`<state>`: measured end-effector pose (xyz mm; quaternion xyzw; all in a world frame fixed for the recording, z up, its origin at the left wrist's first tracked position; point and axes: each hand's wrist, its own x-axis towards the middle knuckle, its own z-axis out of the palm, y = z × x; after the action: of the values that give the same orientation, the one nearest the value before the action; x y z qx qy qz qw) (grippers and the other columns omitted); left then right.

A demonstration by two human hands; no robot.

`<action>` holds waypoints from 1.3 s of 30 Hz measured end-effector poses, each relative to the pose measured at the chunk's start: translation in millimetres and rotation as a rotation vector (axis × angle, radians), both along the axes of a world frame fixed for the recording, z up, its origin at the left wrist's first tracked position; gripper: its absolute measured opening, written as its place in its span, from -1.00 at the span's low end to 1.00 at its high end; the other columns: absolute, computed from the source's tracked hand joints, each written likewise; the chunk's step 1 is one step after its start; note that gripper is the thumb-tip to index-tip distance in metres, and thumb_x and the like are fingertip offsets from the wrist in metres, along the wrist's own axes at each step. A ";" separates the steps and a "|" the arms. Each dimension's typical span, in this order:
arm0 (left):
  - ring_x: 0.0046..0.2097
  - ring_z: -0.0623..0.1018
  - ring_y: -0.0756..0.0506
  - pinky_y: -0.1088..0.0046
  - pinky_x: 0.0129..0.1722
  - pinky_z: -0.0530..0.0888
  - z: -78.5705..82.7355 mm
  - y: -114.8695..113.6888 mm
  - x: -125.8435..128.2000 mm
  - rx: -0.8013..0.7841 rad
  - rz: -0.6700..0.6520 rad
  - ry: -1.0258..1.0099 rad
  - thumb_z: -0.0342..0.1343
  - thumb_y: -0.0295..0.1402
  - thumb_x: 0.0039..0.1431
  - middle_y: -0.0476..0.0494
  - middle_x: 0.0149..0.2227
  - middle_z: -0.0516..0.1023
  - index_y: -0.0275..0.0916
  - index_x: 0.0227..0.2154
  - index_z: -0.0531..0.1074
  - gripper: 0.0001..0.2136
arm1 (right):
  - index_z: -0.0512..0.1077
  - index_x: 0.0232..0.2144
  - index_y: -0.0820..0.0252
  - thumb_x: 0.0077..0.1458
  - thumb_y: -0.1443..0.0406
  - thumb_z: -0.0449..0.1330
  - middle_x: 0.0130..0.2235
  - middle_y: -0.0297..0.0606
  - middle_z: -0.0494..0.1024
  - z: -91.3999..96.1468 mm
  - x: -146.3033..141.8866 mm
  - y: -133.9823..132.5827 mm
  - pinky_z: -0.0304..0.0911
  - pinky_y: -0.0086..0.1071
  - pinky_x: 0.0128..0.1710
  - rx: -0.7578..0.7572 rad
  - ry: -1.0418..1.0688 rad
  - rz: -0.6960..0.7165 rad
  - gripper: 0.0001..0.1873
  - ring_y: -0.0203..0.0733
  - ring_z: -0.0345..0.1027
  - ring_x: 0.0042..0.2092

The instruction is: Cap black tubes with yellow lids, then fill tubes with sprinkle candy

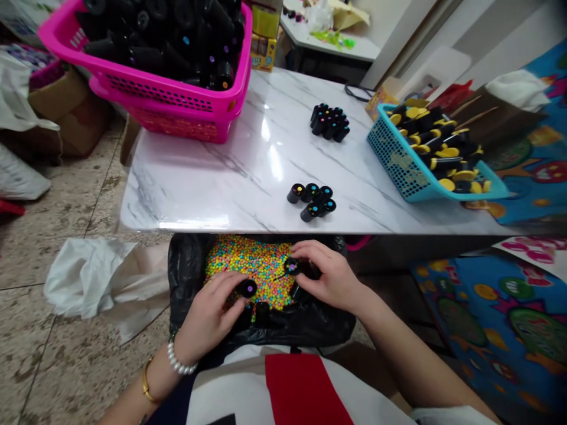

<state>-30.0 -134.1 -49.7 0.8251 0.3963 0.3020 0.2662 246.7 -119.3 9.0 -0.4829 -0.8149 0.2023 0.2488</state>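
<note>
My left hand (pixel 217 304) is closed around a small black cylinder (pixel 248 288) with a purple dot at its end. Between the thumb and fingers of my right hand (pixel 328 271) is another black cylinder (pixel 292 267), its end showing coloured beads. Both hands are over a box lined with a black plastic bag (pixel 292 330). Many small multicoloured beads (pixel 248 257) fill the box. More black cylinders (pixel 262 313) lie among the beads near my hands, partly hidden.
On the marble-patterned table (pixel 212 189) stand two groups of black cylinders, one near the front edge (pixel 312 200) and one farther back (pixel 330 122). A pink basket (pixel 163 88) of black cylinders is at left. A blue basket (pixel 394 159) holds black-and-yellow pieces at right.
</note>
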 end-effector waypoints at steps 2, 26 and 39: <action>0.02 0.46 -0.13 0.23 0.04 0.45 -0.7 -0.6 0.4 -0.008 0.032 0.033 0.04 -0.42 0.23 -0.23 -0.04 0.47 -0.22 0.02 0.32 -0.71 | 0.35 -0.16 0.21 0.06 0.41 0.14 -0.05 -0.10 0.46 -12.2 -13.2 7.3 0.30 -0.25 -0.07 -0.003 -0.210 0.087 -0.76 -0.09 0.34 -0.04; 0.01 0.50 -0.11 0.27 0.06 0.46 7.0 4.2 1.7 -0.083 -0.009 -0.081 0.09 -0.40 0.20 -0.19 -0.05 0.52 -0.19 0.00 0.36 -0.71 | 0.47 -0.10 0.14 0.01 0.32 0.32 -0.13 -0.21 0.57 -13.7 -7.4 -0.5 0.40 -0.31 -0.12 -0.561 0.505 0.026 -0.65 -0.18 0.48 -0.13; -0.04 0.54 -0.10 0.30 -0.03 0.52 4.5 5.0 17.0 -0.060 -0.034 -0.049 0.08 -0.35 0.22 -0.19 -0.06 0.54 -0.17 -0.01 0.37 -0.72 | 0.51 -0.19 0.17 -0.03 0.22 0.30 -0.31 -0.27 0.49 8.7 89.4 64.6 0.33 -0.33 -0.33 0.207 0.134 -0.631 -0.69 -0.23 0.34 -0.35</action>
<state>-13.0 -129.1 -45.1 0.8159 0.3843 0.3054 0.3055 336.0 -54.8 17.7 -0.6691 -0.6234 0.0629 0.3997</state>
